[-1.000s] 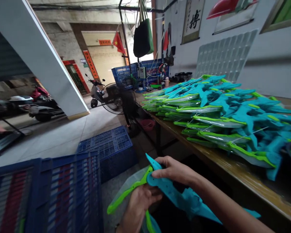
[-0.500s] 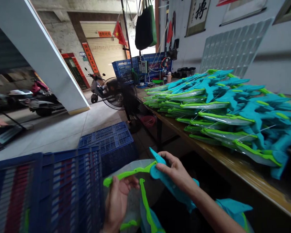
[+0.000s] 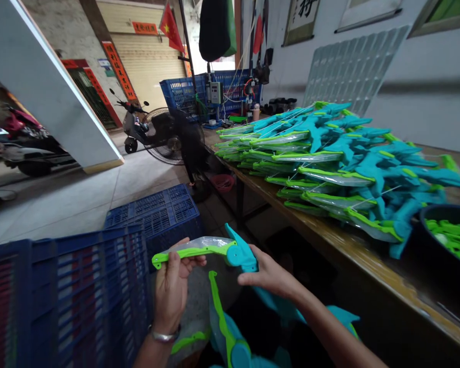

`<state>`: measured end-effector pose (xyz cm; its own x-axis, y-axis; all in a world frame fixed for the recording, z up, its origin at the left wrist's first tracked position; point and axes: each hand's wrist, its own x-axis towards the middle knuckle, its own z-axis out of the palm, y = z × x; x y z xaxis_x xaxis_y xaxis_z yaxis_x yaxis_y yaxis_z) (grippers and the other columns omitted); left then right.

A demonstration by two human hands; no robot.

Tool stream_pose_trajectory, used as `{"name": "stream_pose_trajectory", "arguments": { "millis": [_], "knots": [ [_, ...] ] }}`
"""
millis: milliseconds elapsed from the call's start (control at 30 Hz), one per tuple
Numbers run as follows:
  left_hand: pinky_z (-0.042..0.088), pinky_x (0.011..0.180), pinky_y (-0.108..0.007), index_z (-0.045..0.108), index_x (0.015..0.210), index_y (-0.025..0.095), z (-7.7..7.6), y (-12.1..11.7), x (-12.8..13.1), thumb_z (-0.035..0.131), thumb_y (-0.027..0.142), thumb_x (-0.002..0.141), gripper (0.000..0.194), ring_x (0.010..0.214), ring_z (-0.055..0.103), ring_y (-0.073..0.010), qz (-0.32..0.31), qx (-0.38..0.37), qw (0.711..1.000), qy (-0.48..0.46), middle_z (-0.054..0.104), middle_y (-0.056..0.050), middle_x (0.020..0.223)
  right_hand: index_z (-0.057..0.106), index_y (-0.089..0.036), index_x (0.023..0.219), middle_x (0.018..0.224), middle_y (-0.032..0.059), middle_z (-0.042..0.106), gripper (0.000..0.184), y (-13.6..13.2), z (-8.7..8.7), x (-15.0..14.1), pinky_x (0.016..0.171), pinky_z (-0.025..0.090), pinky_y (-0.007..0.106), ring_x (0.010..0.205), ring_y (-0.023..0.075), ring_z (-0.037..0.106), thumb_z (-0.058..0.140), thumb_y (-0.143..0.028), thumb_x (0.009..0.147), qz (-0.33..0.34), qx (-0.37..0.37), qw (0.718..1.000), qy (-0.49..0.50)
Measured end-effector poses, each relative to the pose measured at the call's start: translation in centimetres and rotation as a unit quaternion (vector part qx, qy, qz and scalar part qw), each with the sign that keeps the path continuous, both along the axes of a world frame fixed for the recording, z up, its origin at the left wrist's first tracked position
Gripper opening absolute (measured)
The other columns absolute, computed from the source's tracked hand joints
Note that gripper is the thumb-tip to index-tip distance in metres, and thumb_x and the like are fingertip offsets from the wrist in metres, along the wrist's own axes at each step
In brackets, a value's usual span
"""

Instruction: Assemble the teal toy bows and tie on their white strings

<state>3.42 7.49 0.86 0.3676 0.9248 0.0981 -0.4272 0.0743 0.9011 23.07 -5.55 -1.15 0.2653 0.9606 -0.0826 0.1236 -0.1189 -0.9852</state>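
Observation:
Between my hands is a winged plastic toy part with a lime-green strip [image 3: 210, 250], clear film [image 3: 207, 242] along it and a teal, pointed end piece [image 3: 240, 251]. My left hand [image 3: 170, 291] is closed on the strip's left end, thumb in front and fingers behind. My right hand [image 3: 270, 273] grips the lower right of the teal piece, where the fingertips are partly hidden. Below them, near my lap, lies another green strip [image 3: 223, 317] joined to a teal disc [image 3: 240, 354]. A further green piece [image 3: 189, 341] lies left of it.
Similar teal-and-green parts [image 3: 329, 148] are piled on the wooden table [image 3: 371, 271] at right. A dark tub [image 3: 425, 217] there holds small green pieces. Blue crates [image 3: 153, 207] stand on the floor ahead, with another crate [image 3: 82, 301] close at left. Beyond stands a fan [image 3: 170, 140].
The teal piece has tilted and swung down to the right, and my right hand has shifted from its top to its lower right end. The view has turned right, bringing the tub in.

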Motion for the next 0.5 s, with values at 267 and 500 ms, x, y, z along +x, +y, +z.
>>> {"name": "stream_pose_trajectory", "arguments": {
  "millis": [267,500],
  "knots": [
    [0.061,0.073,-0.038,0.069,0.111,0.018,-2.1,-2.0,0.1,0.07,0.051,0.088,0.04,0.083,0.073,-0.0242,-0.059,-0.02,0.996,0.065,0.076,-0.011,0.1,0.06,-0.018,0.106,0.087,-0.0016,0.064,0.04,-1.8,0.9,0.5,0.068,0.042,0.025,0.077,0.0159,0.056,0.078,-0.03,0.073,-0.027,-0.052,0.991,-0.121],
    [0.06,0.075,-0.036,0.072,0.114,0.019,-4.6,-5.9,1.1,0.075,0.043,0.085,0.038,0.087,0.071,-0.0237,-0.285,-0.037,0.94,0.186,0.072,-0.012,0.11,0.059,-0.02,0.117,0.096,-0.0011,0.068,0.045,-1.5,4.9,0.6,0.071,0.045,0.026,0.082,0.0172,0.06,0.079,-0.032,0.078,-0.021,-0.002,0.99,-0.14]
  ]
}}
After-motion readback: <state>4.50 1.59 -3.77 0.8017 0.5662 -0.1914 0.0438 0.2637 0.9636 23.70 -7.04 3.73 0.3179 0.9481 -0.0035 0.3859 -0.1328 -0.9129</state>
